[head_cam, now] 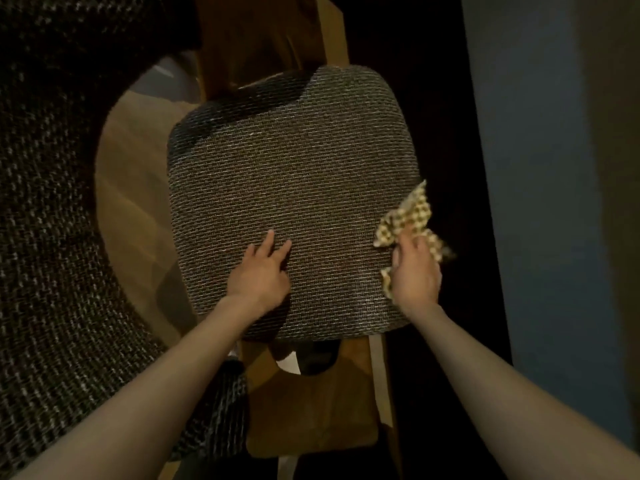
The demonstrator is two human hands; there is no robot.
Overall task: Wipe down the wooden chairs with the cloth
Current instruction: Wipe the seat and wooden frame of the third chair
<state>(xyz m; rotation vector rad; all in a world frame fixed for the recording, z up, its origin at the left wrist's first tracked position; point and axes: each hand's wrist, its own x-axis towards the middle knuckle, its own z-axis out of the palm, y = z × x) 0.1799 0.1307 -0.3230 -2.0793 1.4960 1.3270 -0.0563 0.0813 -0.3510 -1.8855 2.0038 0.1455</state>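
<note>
A wooden chair (311, 403) stands below me in dim light, its seat covered by a grey woven cushion (294, 174). My left hand (261, 271) rests flat on the cushion's near part, fingers spread, holding nothing. My right hand (415, 268) is at the cushion's right edge, closed on a yellow-and-white checked cloth (412, 213). The cloth sticks out above and beside the hand, against the cushion's side. The chair's wooden back slat (332, 36) rises at the top of the view.
A second woven cushion or chair seat (45, 220) fills the left side, with a lighter wooden floor (131, 188) between it and the chair. A blue-grey wall or panel (554, 202) runs down the right, with a dark gap beside the chair.
</note>
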